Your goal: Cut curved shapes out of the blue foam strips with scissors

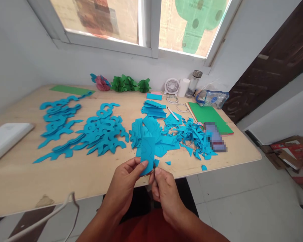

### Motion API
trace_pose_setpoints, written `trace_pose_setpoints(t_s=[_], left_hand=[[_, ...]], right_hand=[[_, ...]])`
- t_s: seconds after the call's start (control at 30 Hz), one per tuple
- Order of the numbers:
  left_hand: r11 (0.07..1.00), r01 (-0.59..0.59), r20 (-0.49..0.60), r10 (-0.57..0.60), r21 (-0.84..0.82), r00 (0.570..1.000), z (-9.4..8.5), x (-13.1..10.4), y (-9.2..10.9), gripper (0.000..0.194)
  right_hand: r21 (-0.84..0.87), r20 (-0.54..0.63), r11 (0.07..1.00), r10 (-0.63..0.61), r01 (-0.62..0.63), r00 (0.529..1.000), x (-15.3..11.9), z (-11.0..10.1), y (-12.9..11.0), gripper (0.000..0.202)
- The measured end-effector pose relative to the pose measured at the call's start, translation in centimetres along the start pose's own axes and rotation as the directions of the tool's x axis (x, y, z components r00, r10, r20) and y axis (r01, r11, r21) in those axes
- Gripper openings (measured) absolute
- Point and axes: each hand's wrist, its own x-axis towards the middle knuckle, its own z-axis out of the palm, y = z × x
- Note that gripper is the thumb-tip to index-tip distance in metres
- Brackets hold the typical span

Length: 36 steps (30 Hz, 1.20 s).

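A blue paper strip [147,151] with a curved line drawn on it is pinched between the thumb and fingers of my left hand [127,176], at the table's front edge. My right hand [165,188] is closed around dark-handled scissors [154,170], whose blades are at the paper's right edge and mostly hidden. Just beyond the hands lie folded blue paper pieces [148,129]. Blue offcuts [194,136] are heaped to the right. Cut wavy blue shapes lie in a middle pile [106,129] and a left pile [58,117].
Green sheets [212,116] lie at the right beside a blurred object [215,137]. A fan [171,86], a glass bottle [194,82] and a clear pouch [212,98] stand at the back. A white device [8,137] is at the left; a cable [53,215] hangs in front.
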Motion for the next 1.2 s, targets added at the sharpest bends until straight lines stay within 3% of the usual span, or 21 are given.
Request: trace_pose_setpoints(t_s=[0.33,0.6,1.2], left_hand=[[0.990,-0.044,-0.004,0.044,0.134,0.999,0.1,0.8,0.4,0.025],[0.996,-0.052,0.002,0.052,0.066,0.999,-0.1,0.6,0.8,0.017],[0.995,-0.092,0.067,0.094,-0.032,0.993,-4.0,1.5,1.3,0.015]], right_hand=[[-0.052,0.017,0.999,0.013,-0.012,1.000,0.8,-0.5,-0.5,0.047],[-0.098,0.034,0.995,0.015,-0.012,0.999,1.0,-0.2,-0.6,0.045],[-0.076,0.052,0.990,0.124,-0.120,0.991,2.2,3.0,0.4,0.045]])
